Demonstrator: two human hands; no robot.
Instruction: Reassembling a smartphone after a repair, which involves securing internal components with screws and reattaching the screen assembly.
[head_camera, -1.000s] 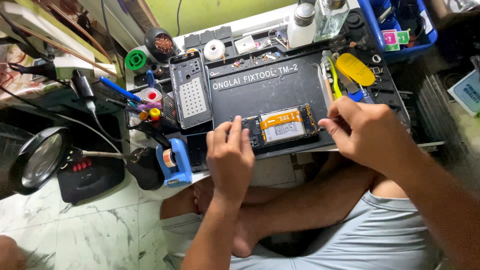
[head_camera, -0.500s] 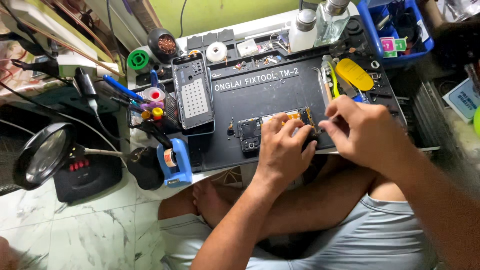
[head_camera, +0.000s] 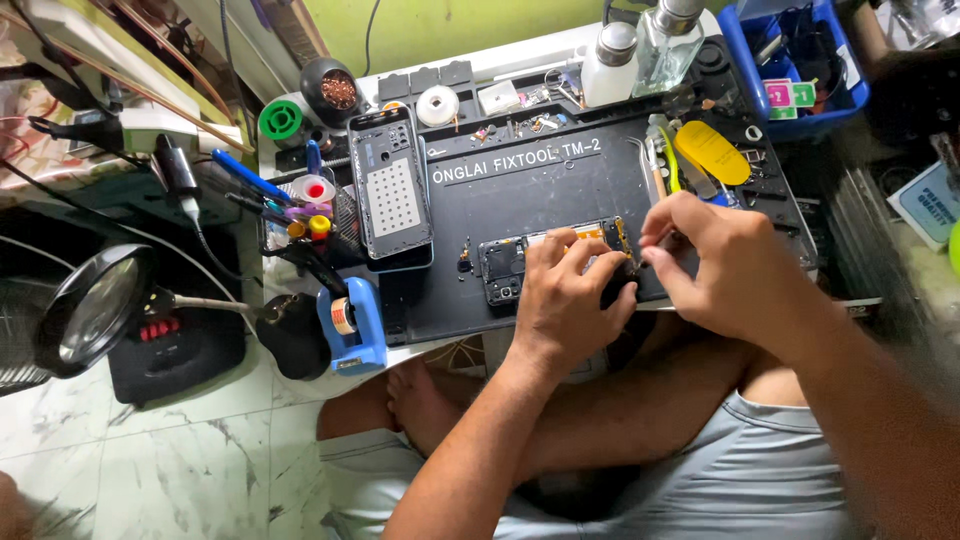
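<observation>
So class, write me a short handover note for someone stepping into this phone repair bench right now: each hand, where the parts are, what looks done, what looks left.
Left hand: lies flat over the opened phone, fingers spread across its middle, pressing it to the black work mat.
Right hand: fingertips pinched at the phone's right end; whether they grip a tool or part is hidden.
Parts: the removed back cover lies inside-up at the mat's left; tweezers and a yellow pry tool lie at the upper right.
Done: the phone is opened, its board exposed.
Left: the phone is not yet closed.
</observation>
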